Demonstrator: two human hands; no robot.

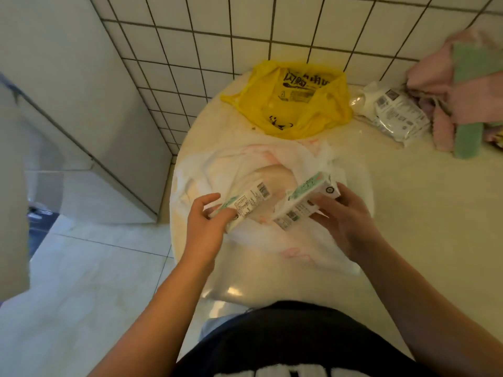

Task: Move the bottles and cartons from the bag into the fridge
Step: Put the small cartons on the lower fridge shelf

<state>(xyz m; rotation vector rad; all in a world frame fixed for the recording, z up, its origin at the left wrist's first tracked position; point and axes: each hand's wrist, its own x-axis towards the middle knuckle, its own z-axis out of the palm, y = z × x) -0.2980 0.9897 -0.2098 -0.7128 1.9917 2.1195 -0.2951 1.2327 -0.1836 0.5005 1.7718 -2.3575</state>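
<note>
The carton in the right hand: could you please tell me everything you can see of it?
The carton is a small rectangular box, apparently of coated paperboard. It is white with a mint-green panel, small black print and a round mark on its end face. It looks closed and undamaged. It is tilted, with its marked end up and to the right. The right hand grips it from the right, over the open white plastic bag. The second carton in the left hand is close beside it.

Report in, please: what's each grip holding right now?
Left grip holds left carton. Right grip holds right carton. Both over the white bag. Nothing blocking them.
</note>
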